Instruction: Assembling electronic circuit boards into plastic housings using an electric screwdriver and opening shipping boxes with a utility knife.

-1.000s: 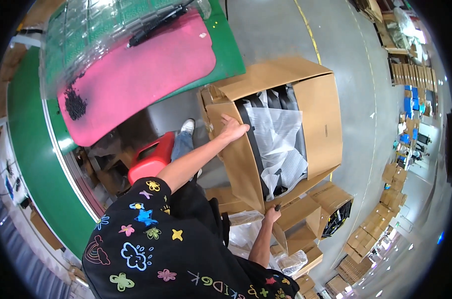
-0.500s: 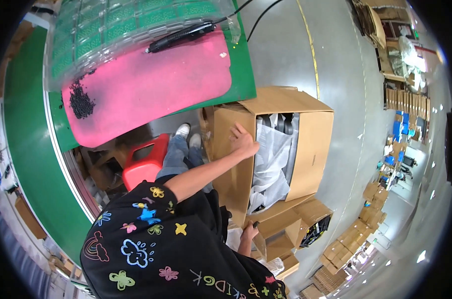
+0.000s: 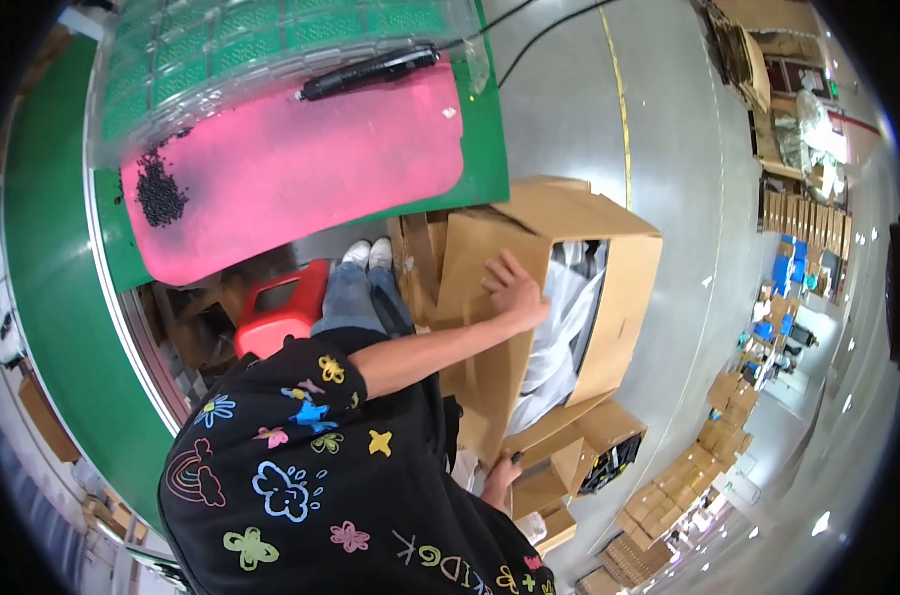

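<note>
A large cardboard box stands open in front of me. White wrapping sheet covers the contents inside, and some dark parts show at the top of the opening. My left hand lies against the near flap, by its edge, fingers outstretched and apart. The flap leans over part of the opening. Lower down, beside the box's bottom corner, my right hand is closed around a small dark object; its kind is too small to make out.
Smaller cartons stand below the box, one with black items inside. A green workbench carries a pink mat, black granules, an electric screwdriver and a clear compartment tray. A red stool is beside my legs.
My left hand and the near flap have moved right, so the flap covers more of the opening. My right hand stays near the bottom corner with the dark object.
</note>
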Demonstrator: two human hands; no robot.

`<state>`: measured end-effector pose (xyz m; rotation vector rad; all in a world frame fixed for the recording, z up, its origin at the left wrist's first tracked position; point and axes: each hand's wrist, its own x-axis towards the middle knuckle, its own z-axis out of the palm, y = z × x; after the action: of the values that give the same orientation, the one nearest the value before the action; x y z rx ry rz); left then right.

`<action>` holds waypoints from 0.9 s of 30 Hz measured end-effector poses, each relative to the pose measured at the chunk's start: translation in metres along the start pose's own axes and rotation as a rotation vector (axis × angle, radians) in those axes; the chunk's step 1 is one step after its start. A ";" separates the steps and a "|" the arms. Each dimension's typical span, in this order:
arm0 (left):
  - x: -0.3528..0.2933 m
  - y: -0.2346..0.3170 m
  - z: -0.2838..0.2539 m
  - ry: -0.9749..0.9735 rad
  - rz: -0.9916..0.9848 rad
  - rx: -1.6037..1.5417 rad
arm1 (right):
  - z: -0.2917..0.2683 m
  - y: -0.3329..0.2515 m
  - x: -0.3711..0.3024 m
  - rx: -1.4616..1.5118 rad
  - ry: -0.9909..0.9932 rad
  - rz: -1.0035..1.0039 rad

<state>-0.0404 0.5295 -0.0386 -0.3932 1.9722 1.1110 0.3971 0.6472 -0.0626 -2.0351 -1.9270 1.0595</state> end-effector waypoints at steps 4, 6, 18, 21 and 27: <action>0.031 -0.010 0.003 0.016 -0.054 -0.101 | 0.023 -0.015 0.015 0.003 0.079 0.052; 0.056 -0.038 -0.003 0.099 -0.040 -0.141 | 0.058 0.022 0.029 -0.078 0.209 0.104; 0.055 -0.103 -0.017 0.038 0.081 -0.143 | 0.098 0.035 -0.018 -0.479 0.315 0.172; 0.020 -0.084 0.003 0.213 0.231 -0.126 | 0.085 0.045 -0.007 -0.463 0.242 0.067; -0.046 -0.058 0.021 -0.067 0.623 -0.020 | 0.035 -0.001 0.020 -0.346 0.220 -0.146</action>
<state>0.0336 0.5088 -0.0406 0.2740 2.0792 1.4972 0.3743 0.6534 -0.0959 -2.0273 -2.2172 0.4727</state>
